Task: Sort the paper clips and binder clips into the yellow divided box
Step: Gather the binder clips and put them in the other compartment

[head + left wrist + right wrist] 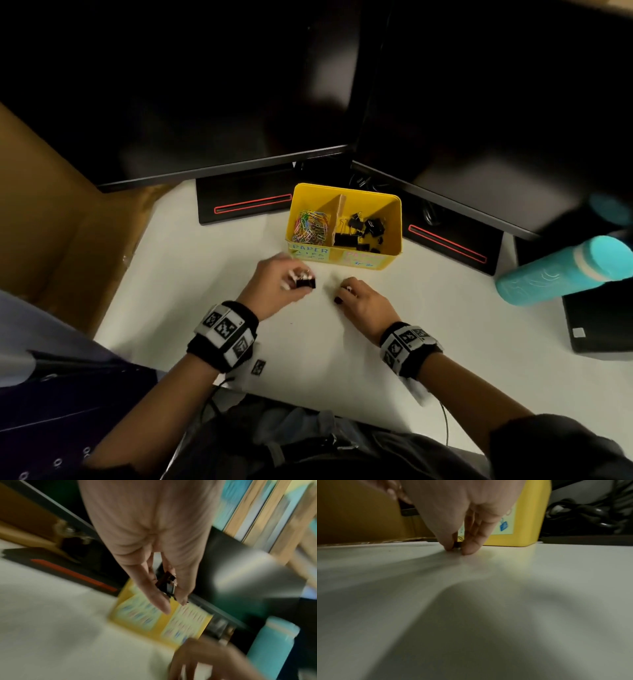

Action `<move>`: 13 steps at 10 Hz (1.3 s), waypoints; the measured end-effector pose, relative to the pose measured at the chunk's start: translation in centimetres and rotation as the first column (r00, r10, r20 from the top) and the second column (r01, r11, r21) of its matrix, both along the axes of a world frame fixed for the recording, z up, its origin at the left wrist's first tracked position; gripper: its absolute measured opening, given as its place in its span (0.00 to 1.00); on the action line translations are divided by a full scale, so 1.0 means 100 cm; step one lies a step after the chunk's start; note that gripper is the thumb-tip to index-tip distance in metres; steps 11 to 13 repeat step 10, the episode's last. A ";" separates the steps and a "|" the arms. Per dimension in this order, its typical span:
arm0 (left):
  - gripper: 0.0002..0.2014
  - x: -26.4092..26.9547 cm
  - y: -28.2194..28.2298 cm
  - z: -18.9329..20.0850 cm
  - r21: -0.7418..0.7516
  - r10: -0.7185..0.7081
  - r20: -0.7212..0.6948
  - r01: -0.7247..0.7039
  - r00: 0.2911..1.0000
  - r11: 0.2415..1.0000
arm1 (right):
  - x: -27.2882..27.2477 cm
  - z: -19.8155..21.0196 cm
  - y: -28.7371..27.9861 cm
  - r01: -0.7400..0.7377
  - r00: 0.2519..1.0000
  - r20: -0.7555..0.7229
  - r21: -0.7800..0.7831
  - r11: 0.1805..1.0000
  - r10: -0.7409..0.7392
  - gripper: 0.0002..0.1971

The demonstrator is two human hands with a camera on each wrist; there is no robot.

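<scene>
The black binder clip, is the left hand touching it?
Touching. The left wrist view shows the left hand pinching the black metal binder clip between thumb and fingers, no gap; the head view agrees.

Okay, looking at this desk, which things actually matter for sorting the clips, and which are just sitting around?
Part of the job:
yellow box
paper clips in its left section
binder clips in its right section
binder clip held by the left hand
right hand, fingertips down on the desk

Just lying about:
two monitors
teal bottle
cardboard box
cables
</scene>
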State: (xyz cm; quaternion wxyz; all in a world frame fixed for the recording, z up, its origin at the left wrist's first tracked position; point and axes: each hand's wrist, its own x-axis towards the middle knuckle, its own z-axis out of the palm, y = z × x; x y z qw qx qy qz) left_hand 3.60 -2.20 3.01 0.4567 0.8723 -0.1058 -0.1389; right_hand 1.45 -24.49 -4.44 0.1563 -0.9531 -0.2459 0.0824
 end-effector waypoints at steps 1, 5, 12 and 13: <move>0.12 0.035 -0.038 0.031 -0.036 -0.021 0.185 0.028 0.982 0.999 | -0.007 0.002 -0.015 0.157 0.981 -0.122 0.069 0.985 -0.148 0.12; 0.19 0.083 -0.108 0.017 0.540 -0.227 0.256 0.055 0.940 0.840 | -0.006 0.023 -0.028 0.356 0.849 -0.379 -0.104 0.929 -0.368 0.06; 0.24 -0.149 0.076 -0.052 0.615 -0.134 -0.581 0.541 0.803 0.574 | 0.125 0.140 -0.004 0.333 0.927 -0.150 -0.100 0.938 -0.345 0.12; 0.24 -0.149 0.076 -0.052 0.615 -0.134 -0.581 0.541 0.803 0.574 | 0.125 0.140 -0.004 0.333 0.927 -0.150 -0.100 0.938 -0.345 0.12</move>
